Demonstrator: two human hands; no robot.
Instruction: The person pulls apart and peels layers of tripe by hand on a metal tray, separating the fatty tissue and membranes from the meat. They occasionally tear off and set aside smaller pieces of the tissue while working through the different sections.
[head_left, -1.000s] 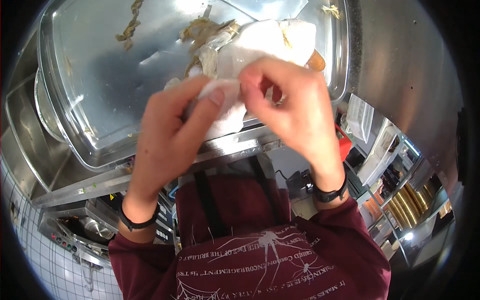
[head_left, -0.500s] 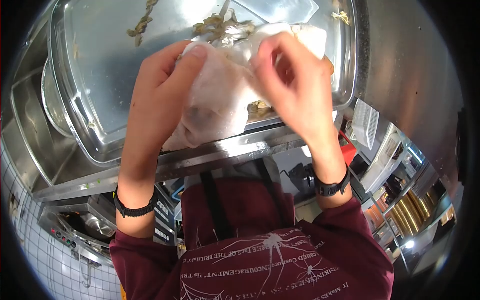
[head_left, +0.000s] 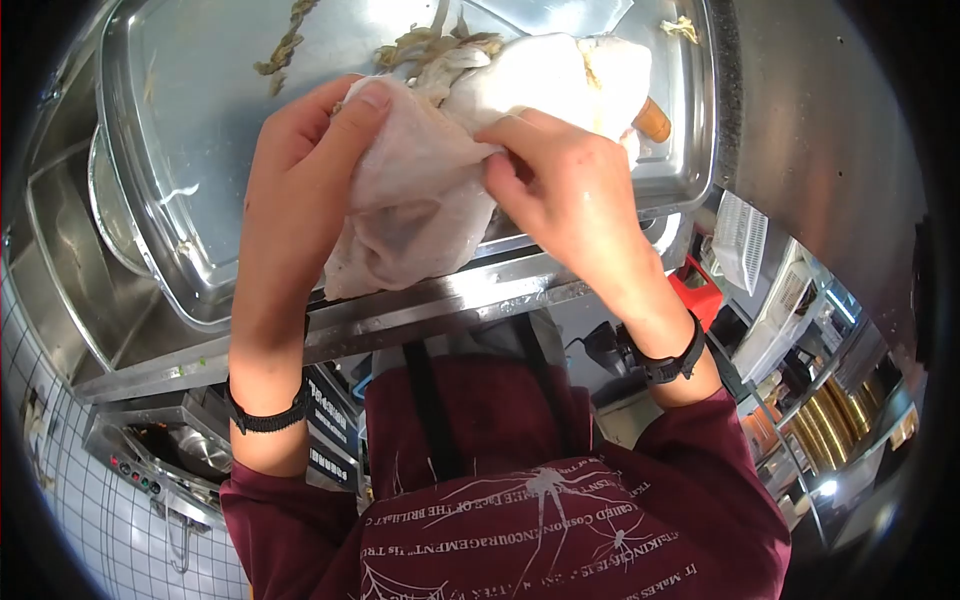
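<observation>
A thin, translucent white cloth [head_left: 415,150], baglike in its folds, is stretched between my two hands. My left hand [head_left: 315,135] grips its upper left edge, thumb on top. With fingers and thumb pinched together, my right hand [head_left: 560,175] pulls at its right side. The cloth's lower part sags over the near rim of a metal tray [head_left: 200,150]. Just behind my right hand lies a bulky white bundle [head_left: 530,75], with a brown rounded piece [head_left: 654,120] at its right end. Limp brownish strands [head_left: 435,45] lie beside the bundle.
Another brownish strand [head_left: 287,50] lies at the tray's far left, and a small yellowish scrap [head_left: 682,30] at its right. A steel counter edge [head_left: 450,305] runs along the front. On the right are a steel wall [head_left: 830,130], a red stool-like object [head_left: 697,292] and shelving.
My right hand has moved down and left onto the cloth's right side, drawing it out. The white bundle and brown piece now show more fully. My left hand has shifted slightly left.
</observation>
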